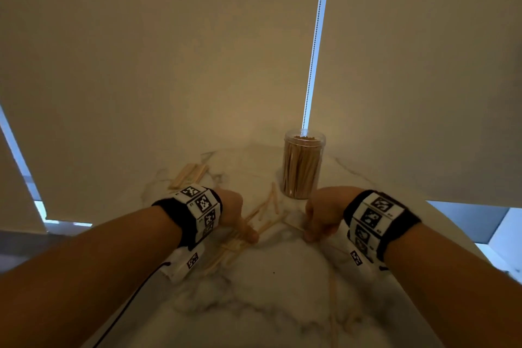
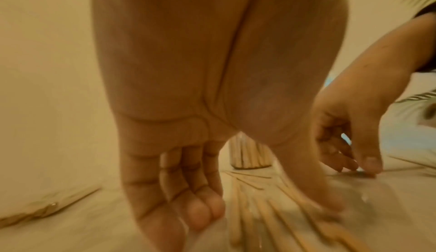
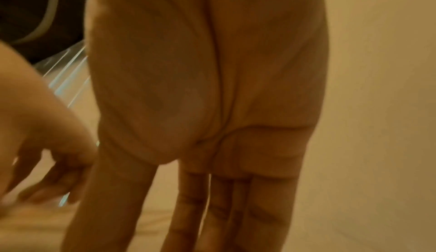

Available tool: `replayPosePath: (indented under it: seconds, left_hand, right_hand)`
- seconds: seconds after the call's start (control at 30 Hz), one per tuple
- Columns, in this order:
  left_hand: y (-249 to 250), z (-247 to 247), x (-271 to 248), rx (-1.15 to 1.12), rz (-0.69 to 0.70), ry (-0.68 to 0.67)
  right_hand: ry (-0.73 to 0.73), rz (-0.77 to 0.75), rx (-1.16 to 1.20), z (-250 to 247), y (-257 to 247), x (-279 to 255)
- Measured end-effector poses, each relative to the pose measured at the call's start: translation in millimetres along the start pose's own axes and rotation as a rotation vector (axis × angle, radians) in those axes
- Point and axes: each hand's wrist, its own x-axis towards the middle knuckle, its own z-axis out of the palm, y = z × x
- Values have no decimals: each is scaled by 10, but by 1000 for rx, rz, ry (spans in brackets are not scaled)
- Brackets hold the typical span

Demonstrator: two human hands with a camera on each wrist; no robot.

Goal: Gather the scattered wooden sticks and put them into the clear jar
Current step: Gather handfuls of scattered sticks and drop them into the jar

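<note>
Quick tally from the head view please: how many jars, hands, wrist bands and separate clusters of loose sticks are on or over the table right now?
Jar: 1, packed with sticks
Hands: 2, left hand and right hand
Wrist bands: 2, left band and right band
Loose stick clusters: 3, far-left pile, middle scatter, near-right sticks
Total: 8. Single sticks are too blurred to count.

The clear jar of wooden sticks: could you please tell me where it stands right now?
In the head view the jar stands upright on the marble table, right of centre near the wall, just beyond the right hand.
</note>
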Motion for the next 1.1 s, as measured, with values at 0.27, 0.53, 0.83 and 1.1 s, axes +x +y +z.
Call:
replayPosePath:
  seconds: [0.27, 0.53, 0.83, 1.1]
  left_hand:
    - [398, 70, -183, 114, 91, 110]
    - [458, 50, -260, 186, 80, 43]
    - [230, 59, -26, -462, 86, 163]
    - [626, 21, -235, -812, 259, 231]
  right_hand:
    - [37, 0, -262, 144, -270, -131]
    - [252, -8, 151, -18, 144, -438]
    - [110, 66, 107, 309, 830, -778]
    - [-49, 101, -61, 383, 699, -821]
